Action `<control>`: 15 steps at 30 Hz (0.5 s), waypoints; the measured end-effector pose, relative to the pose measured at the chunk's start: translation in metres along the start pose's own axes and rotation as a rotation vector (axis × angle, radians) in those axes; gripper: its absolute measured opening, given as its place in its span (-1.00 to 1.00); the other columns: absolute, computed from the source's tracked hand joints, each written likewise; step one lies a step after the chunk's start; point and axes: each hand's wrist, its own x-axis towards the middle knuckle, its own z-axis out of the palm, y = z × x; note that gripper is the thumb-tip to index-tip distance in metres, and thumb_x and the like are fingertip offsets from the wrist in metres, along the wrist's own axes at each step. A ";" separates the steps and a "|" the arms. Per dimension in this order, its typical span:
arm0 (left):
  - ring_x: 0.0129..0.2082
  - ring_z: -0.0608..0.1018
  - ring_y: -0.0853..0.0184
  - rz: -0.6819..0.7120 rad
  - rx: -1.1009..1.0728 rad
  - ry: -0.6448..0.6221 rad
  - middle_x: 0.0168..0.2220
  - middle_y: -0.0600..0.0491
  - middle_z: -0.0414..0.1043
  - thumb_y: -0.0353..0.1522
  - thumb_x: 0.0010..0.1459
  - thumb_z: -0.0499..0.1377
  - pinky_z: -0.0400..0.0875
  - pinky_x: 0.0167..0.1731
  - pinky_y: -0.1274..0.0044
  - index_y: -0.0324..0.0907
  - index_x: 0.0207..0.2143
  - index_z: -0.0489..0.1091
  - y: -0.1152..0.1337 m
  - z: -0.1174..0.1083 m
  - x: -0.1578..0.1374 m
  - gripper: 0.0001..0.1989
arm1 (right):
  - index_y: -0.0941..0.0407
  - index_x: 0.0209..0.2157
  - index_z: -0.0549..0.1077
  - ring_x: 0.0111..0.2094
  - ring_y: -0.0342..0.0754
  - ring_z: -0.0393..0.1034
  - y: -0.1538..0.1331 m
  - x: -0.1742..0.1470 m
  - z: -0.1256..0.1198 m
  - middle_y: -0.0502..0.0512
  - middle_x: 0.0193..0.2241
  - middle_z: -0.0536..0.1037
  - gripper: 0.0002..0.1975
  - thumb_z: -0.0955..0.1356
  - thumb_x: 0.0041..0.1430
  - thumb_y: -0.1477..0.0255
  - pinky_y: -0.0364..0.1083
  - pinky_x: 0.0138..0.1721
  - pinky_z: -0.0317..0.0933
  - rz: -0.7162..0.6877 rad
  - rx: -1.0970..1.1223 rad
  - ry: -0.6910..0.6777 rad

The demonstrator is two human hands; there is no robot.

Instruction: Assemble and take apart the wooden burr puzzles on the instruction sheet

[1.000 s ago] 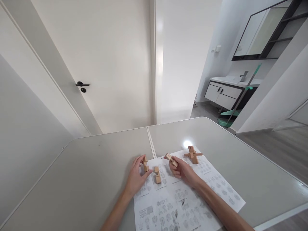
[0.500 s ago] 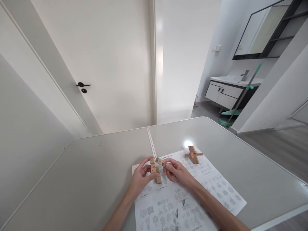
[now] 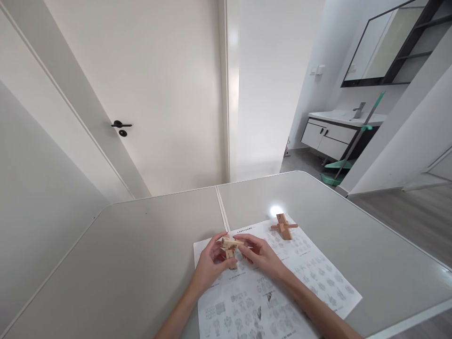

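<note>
My left hand (image 3: pixel 209 262) is closed around joined wooden puzzle pieces (image 3: pixel 230 254), fingertips behind and thumb in front. Pinched in my right hand (image 3: pixel 262 254) is a notched wooden puzzle piece (image 3: pixel 231 243), lying roughly crosswise over the top of the pieces in my left hand. The two seem to touch there, but fingers hide part of the joint. Beneath both hands lies a printed sheet (image 3: pixel 243 294) covered in small grey diagrams. On the sheet's far right part rests a cross-shaped wooden assembly (image 3: pixel 284 227), apart from my hands.
The grey table (image 3: pixel 141 263) has a seam (image 3: pixel 221 207) running away from me. Beyond its far edge stands a door (image 3: pixel 169 94) with a black handle (image 3: pixel 122 125). At the right are a washbasin cabinet (image 3: pixel 330 136) and a green broom with a dustpan (image 3: pixel 332 180).
My right hand has brought its piece left and turned it level over the pieces in my left hand. Those pieces have shifted slightly. The cross-shaped assembly stays put.
</note>
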 end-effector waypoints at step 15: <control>-0.27 0.60 0.26 -0.014 0.090 -0.008 -0.21 0.05 0.56 -0.20 0.04 0.41 0.60 -0.20 0.37 -0.06 0.22 0.28 0.004 0.002 -0.003 -0.30 | -0.09 0.07 0.50 -0.28 0.08 0.48 0.010 -0.006 0.006 0.18 -0.11 0.56 -0.70 0.26 0.42 0.21 -0.01 -0.38 0.39 -0.285 -0.378 0.037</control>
